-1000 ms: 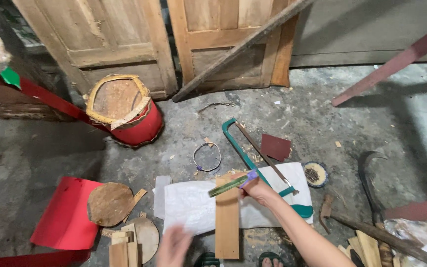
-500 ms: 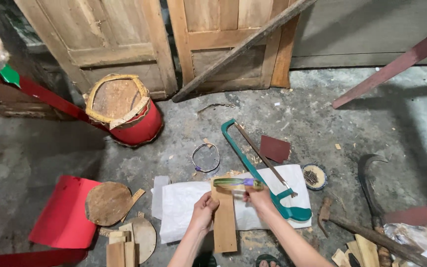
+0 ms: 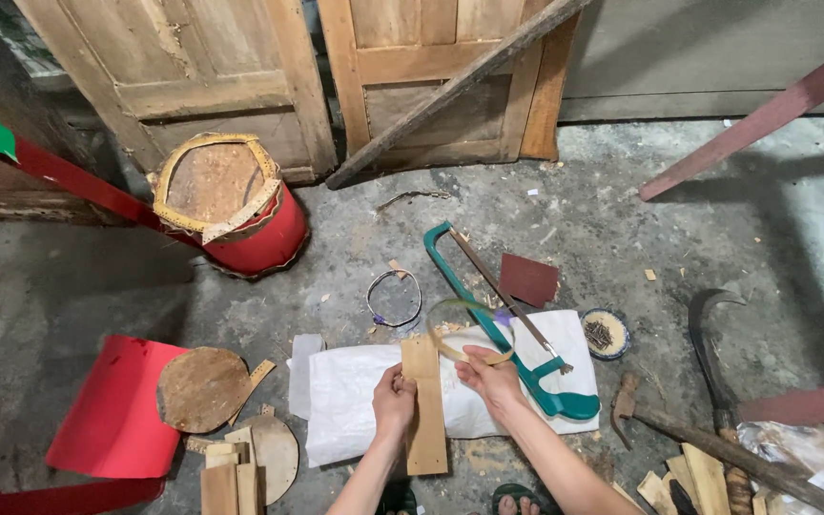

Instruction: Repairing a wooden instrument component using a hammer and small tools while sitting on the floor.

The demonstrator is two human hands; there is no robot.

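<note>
Both hands work over a flat, pale wooden plank (image 3: 423, 405) that lies lengthwise on a white woven sack (image 3: 355, 396) spread on the grey concrete floor (image 3: 97, 286). The left hand (image 3: 394, 397) rests its grip pressed together on the plank's left edge, pinning it in place. The right hand (image 3: 491, 379) has its grip pinching one end of a thin, pale, springy strip (image 3: 460, 329), which curves up and away into a loop above the plank's far end.

Judged from this, the step in hand looks like shaping or fitting the bent strip against the plank while the plank is held steady. The next move would call for firm pressure from the left hand so the plank does not slide on the sack, and a controlled hold on the strip so it does not spring loose.

Just right of the hands lies a green-framed hacksaw (image 3: 498, 319), its handle near and its frame reaching far-left. Beyond it sits a dark red square sheet (image 3: 528, 279), and to the right a small round tin of nails (image 3: 605, 333). A hammer (image 3: 660, 420) lies near right. Far left stands a red drum-shaped container with a worn rim (image 3: 231, 205).
</note>
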